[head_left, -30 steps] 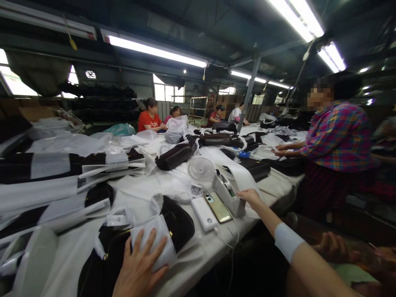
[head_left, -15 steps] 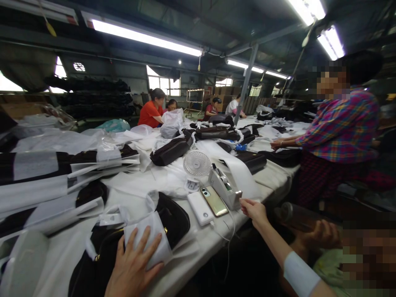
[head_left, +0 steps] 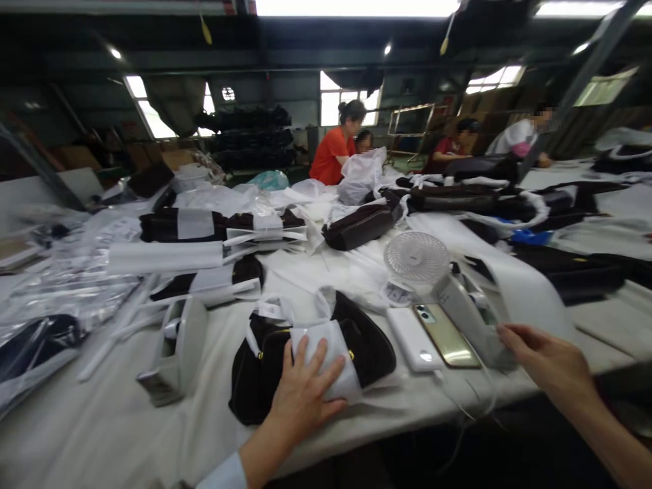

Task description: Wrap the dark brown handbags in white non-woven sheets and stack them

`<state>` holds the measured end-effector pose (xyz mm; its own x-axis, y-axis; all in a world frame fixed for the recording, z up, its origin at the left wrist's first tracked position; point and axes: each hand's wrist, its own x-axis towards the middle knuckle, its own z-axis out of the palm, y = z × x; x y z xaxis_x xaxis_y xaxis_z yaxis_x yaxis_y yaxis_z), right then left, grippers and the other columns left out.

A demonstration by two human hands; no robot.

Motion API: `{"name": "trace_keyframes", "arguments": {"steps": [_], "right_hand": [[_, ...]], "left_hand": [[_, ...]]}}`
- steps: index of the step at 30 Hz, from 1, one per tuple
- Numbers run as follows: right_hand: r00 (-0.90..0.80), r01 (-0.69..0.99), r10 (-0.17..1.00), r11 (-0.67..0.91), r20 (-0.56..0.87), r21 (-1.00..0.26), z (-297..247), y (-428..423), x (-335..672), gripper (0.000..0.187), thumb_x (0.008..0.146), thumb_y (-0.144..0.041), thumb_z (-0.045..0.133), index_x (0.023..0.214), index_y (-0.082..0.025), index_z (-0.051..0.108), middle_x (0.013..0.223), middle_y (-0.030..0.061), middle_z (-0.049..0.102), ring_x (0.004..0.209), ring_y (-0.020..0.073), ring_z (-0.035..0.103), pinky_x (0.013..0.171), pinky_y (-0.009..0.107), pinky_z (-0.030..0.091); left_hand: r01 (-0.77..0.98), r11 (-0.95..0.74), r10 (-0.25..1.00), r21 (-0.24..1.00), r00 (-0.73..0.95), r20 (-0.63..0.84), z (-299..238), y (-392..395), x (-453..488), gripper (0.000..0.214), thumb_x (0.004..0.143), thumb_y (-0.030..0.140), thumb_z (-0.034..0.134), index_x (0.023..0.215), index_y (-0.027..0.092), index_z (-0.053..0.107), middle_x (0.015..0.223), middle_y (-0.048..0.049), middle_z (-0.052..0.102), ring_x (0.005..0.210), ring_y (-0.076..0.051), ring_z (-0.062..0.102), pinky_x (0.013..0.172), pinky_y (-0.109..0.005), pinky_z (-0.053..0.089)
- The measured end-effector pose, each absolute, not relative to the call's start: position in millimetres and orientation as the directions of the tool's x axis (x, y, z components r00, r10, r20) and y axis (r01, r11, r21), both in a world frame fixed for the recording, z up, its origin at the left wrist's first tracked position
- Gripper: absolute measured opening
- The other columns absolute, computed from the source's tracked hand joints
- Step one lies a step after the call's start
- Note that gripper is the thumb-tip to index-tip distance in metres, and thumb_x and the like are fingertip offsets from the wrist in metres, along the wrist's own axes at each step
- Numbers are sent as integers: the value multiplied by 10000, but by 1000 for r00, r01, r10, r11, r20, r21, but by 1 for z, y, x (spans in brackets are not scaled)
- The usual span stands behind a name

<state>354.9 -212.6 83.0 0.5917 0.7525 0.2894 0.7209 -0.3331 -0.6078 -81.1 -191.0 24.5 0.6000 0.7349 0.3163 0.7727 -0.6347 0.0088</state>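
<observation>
My left hand [head_left: 304, 392] lies flat with fingers spread on a white wrapping sheet [head_left: 331, 339] folded over a black bag [head_left: 369, 348] at the table's near edge. My right hand [head_left: 542, 358] reaches from the right. Its fingertips are pressed together at the end of a grey tape dispenser [head_left: 466, 314], and what they pinch is too small to see. Between the bag and the dispenser lie a white power bank [head_left: 411, 338] and a gold phone [head_left: 447, 335].
A small white fan [head_left: 416, 257] stands behind the phone. A second dispenser [head_left: 179, 345] sits to the bag's left. Wrapped black bags [head_left: 204, 225], plastic sleeves [head_left: 56, 292] and a white strip [head_left: 514, 278] cover the table [head_left: 102, 428]. Several people [head_left: 333, 153] work at the far end.
The view has swung left and down, so the co-worker in plaid is out of frame. My right hand has drawn back slightly from the dispenser's end. My left hand stays on the wrapped bag.
</observation>
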Motion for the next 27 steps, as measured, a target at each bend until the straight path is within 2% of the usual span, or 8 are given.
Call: {"name": "trace_keyframes", "arguments": {"steps": [2,4,7,10,13,18,24,27], "right_hand": [[243,770,952,-72,186,-635,112,-182,310,392,786,-582,539,869,-239,712,863,143,718,807,328,659,774,459,492],[-146,766,987,158,71,-623,140,-151,259,396,794,-563,576,849,-202,728,845,99,715,816,277,647,789,386,483],[-541,669,830,329,-133,-666,166,-104,192,348,803,-508,615,816,-188,752,794,35,710,780,199,630,755,286,464],[-735,605,603,375,-311,-703,170,-63,148,294,776,-431,658,855,-172,771,790,16,718,730,155,613,702,235,446],[-790,599,459,431,-407,-675,158,-32,119,224,738,-339,683,838,-162,777,732,-1,713,654,126,583,625,213,411],[-779,624,427,595,-459,-506,117,-2,80,100,635,-289,771,658,-194,748,514,-55,614,477,88,459,541,225,333],[-591,802,732,579,-339,-147,77,25,79,340,495,-443,879,641,-191,701,545,-3,608,574,159,564,557,240,350],[-499,864,836,501,-227,-53,78,25,86,188,738,-357,754,759,-173,722,742,90,704,728,223,649,638,264,420]], "left_hand": [[785,-620,749,19,584,313,24,-190,-80,700,838,698,517,1463,445,330,1545,-38,372,1392,-442,284,1075,-712,244],[788,-616,752,23,578,317,23,-191,-80,704,842,709,495,1469,438,320,1549,-40,364,1400,-446,267,1074,-721,242],[780,-625,742,22,585,328,20,-191,-81,706,848,708,482,1475,437,305,1557,-41,349,1400,-452,265,1065,-724,256],[771,-636,728,19,591,347,17,-189,-82,726,838,717,486,1481,439,292,1558,-42,348,1390,-463,276,1048,-724,280],[769,-639,719,11,593,362,15,-187,-83,739,837,730,472,1486,432,283,1553,-39,358,1385,-462,284,1040,-713,297],[766,-643,698,-14,594,400,15,-184,-82,734,837,749,444,1480,425,305,1536,-33,385,1378,-440,308,1047,-678,305],[755,-655,662,-33,595,455,17,-181,-87,720,844,762,395,1471,413,337,1511,-23,426,1362,-418,341,1063,-618,292],[753,-651,614,-93,595,519,11,-178,-86,740,824,771,412,1462,399,365,1491,-36,456,1339,-415,386,1066,-602,296]]}}
